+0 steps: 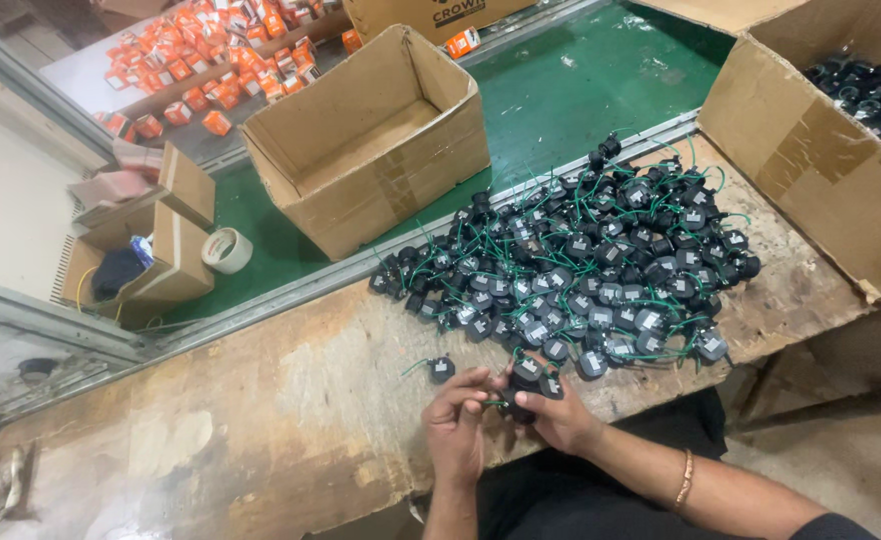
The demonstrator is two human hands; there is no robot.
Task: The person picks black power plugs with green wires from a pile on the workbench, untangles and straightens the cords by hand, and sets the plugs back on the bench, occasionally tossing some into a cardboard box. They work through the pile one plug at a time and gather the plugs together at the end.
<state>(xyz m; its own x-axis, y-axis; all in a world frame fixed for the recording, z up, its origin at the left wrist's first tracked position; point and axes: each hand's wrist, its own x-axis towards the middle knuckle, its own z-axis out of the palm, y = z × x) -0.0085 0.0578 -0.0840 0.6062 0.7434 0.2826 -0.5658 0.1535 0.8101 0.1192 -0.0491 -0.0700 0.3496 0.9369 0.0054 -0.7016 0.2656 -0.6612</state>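
The worn wooden table (261, 420) lies bare left of the hands. A heap of small black green-wired parts (581, 270) spreads toward its far edge. At the near edge, left hand (458, 420) and right hand (561, 415) together pinch a few black parts (531, 378).

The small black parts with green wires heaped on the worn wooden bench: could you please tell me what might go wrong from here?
1. The green wires in the heap of small black parts cross each other, so lifting one may drag others along.
2. Both the left hand and the right hand work at the wooden bench edge; a held part could drop to the floor.
3. A lone black part lies apart and might be overlooked.
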